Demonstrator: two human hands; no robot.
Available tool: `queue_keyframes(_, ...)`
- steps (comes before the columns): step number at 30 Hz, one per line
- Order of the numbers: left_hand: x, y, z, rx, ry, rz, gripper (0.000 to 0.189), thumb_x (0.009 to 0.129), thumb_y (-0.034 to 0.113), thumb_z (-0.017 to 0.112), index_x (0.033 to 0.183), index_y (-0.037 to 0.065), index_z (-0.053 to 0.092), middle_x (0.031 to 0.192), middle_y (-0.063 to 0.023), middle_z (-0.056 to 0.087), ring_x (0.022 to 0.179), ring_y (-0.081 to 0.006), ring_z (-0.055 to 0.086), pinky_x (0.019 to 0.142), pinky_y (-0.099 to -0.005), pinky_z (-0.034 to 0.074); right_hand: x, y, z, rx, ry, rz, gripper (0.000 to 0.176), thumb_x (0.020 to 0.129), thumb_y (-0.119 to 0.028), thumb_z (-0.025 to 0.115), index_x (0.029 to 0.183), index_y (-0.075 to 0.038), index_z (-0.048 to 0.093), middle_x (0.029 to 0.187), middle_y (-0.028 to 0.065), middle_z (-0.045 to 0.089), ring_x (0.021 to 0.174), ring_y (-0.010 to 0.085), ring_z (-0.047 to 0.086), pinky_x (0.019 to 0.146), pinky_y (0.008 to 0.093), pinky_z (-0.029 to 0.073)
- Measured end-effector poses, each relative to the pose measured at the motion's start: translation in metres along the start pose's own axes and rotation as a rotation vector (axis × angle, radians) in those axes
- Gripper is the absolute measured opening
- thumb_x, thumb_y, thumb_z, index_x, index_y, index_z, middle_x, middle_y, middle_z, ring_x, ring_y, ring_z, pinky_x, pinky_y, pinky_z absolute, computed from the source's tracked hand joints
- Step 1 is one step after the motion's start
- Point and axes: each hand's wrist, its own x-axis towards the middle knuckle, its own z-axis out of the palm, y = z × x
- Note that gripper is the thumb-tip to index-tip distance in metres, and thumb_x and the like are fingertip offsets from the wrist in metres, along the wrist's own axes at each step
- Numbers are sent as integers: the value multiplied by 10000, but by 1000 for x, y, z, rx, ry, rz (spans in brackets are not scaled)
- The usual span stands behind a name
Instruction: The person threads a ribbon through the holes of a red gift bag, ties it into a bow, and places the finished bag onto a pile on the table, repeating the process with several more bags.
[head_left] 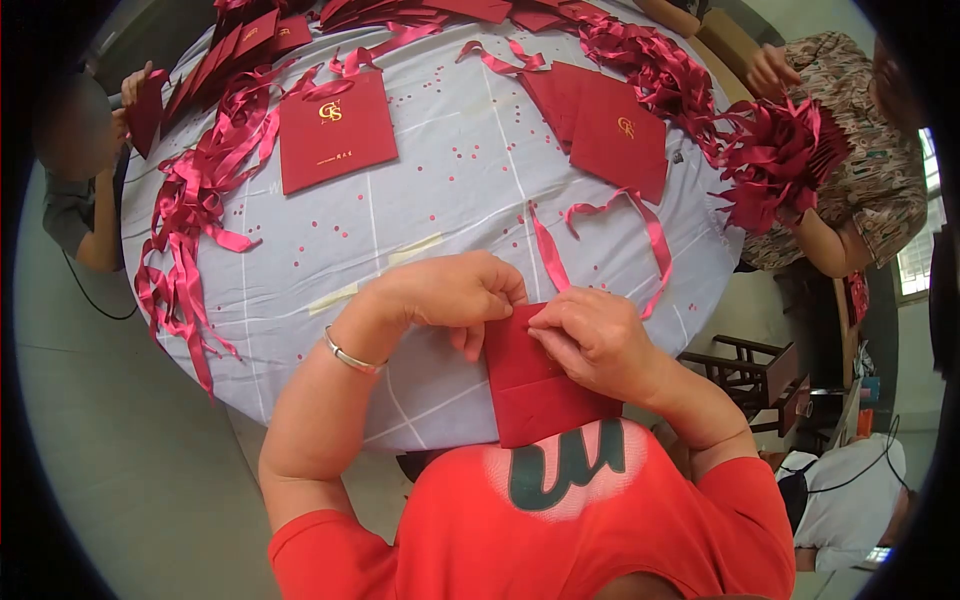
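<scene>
A flat red paper bag [527, 392] lies at the table's near edge, against the red shirt, with a crease across its lower part. My left hand [465, 295] is closed at its upper left corner, thumb and finger pinching the edge. Close beside it, my right hand [595, 335] is pinched at the bag's upper right part, fingertips against the paper; what lies between them is hidden. A pink-red ribbon [657, 250] curves on the cloth beyond the bag, its strands running down toward my hands. I wear a silver bangle [355, 352] on the left wrist.
The round table has a grey-white checked cloth [340, 235] dotted with small red discs. Finished-looking red bags [338, 135] with gold print lie farther back, near a second stack [622, 130]. Ribbon piles [190, 215] line the rim. Two people [835, 130] [85, 150] handle bags at the sides.
</scene>
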Motion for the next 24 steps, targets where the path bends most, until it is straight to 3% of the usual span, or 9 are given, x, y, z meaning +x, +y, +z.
queue_keyframes(7,-1,1,2,38,15,4,211,932,77,459,1089,-17,564,785,-43,615,572,-137,657,497,-257,470,-1,-4,6,-58,18,33,178,721,-1,738,839,-37,609,755,107,625,655,280,625,558,353,491)
queue_keyframes(10,-1,1,4,47,22,19,213,933,95,462,1085,-8,572,785,-37,615,567,-131,649,499,-260,463,-6,-11,12,-214,14,-11,142,744,-2,705,829,-39,597,752,101,614,650,270,621,542,350,488)
queue_keyframes(14,-1,3,7,95,35,16,214,928,101,460,1074,5,583,777,-33,616,567,-123,642,497,-259,455,-9,-19,19,-478,-141,-35,80,817,-82,611,782,-31,561,737,95,569,646,264,598,522,358,486)
queue_keyframes(17,-3,4,8,73,29,40,204,923,106,455,1056,4,572,794,-53,638,572,-127,648,498,-268,460,8,-9,3,-50,-132,203,128,777,-120,700,787,-24,616,752,111,565,689,319,608,568,394,491)
queue_keyframes(20,-10,14,14,131,100,20,187,905,85,466,1044,-6,551,760,-73,655,573,-134,655,498,-273,465,20,-6,-10,-25,-131,179,142,734,-132,760,764,-51,646,744,95,579,678,295,596,606,377,485)
queue_keyframes(24,-12,14,16,148,98,81,150,896,67,541,1024,-11,529,698,-84,656,565,-141,658,487,-268,463,38,19,-36,532,-481,585,135,816,-144,728,838,-25,668,798,12,639,736,65,575,612,259,458)
